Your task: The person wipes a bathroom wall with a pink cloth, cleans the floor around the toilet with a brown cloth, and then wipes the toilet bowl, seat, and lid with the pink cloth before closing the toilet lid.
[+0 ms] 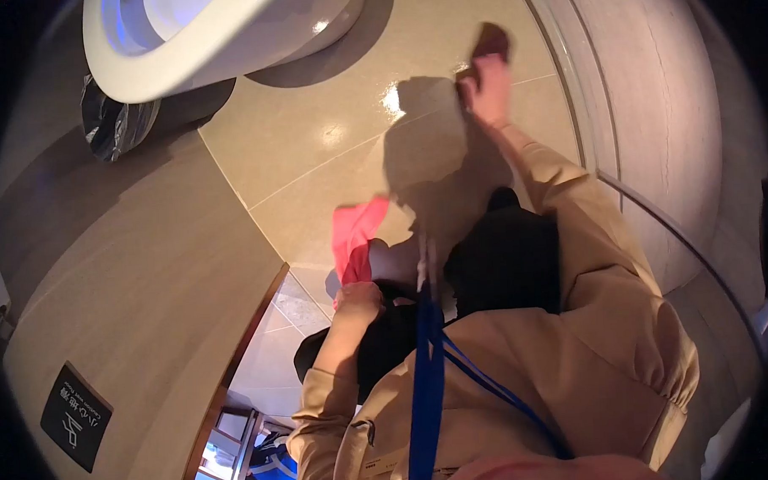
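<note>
My left hand (358, 301) is closed around the lower end of a pink cloth (355, 232), which stands out above the fist over the tiled floor. My right hand (490, 94) reaches far forward, low over the floor, smeared by motion. At its fingertips is a small dark reddish-brown thing (490, 40), whose kind the blur hides. The shadow of my head and arm falls on the tiles beside that hand. My dark-clad knees (507, 253) are bent between the two arms.
A white ceramic toilet bowl (225, 51) stands at the upper left, beside a bin with a black liner (118, 122). A panel on the left carries a dark caution sign (75, 417). Metal edging (564, 73) borders the right wall. A blue lanyard (427, 391) hangs before me.
</note>
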